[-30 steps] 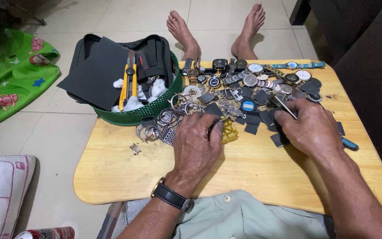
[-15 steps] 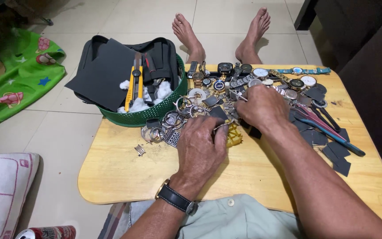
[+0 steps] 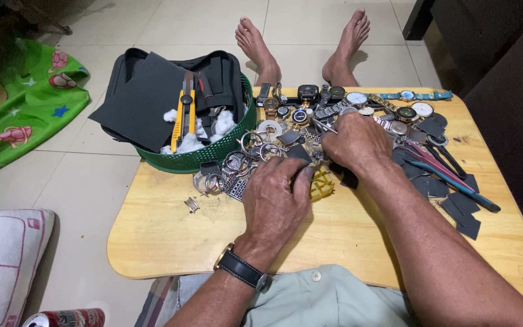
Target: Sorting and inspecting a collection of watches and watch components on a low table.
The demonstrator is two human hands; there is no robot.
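Note:
My left hand rests palm down on a low wooden table, its fingers curled over a small yellow grid-shaped piece. A black-strapped watch sits on that wrist. My right hand lies just behind it, palm down on a pile of watch parts, fingers bent into the heap; I cannot see what is under them. A row of wristwatches and watch faces runs along the far edge.
A green basket with black pads, cotton and a yellow utility knife stands at the table's back left. Thin hand tools and dark square pads lie at right. Bare feet show beyond the table.
My right hand has moved left from the tools at the right side to the pile in the middle. My left hand has stayed over the yellow piece.

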